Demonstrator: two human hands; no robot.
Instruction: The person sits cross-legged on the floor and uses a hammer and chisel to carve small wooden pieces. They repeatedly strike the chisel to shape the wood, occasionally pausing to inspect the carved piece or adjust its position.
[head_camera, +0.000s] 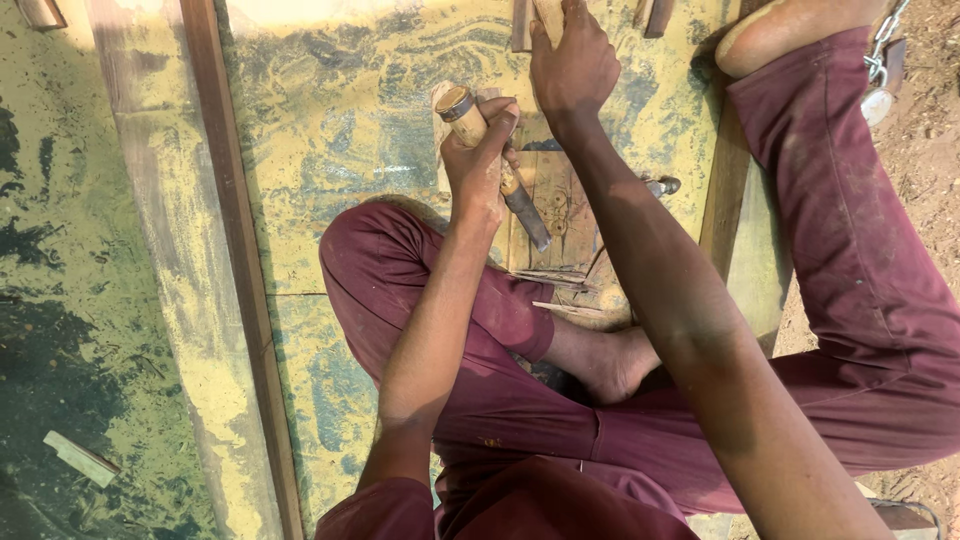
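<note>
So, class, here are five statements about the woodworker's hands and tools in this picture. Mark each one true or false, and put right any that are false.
1. The left hand grips a chisel with a wooden handle. True.
2. The chisel's blade points away from the person. False: it slants down towards the lap, onto a carved wood piece.
3. The right hand lies in the lap. False: it reaches forward and holds a wooden piece at the top edge.
4. The person wears maroon trousers. True.
5. A bare foot is tucked under the right forearm. True.
</note>
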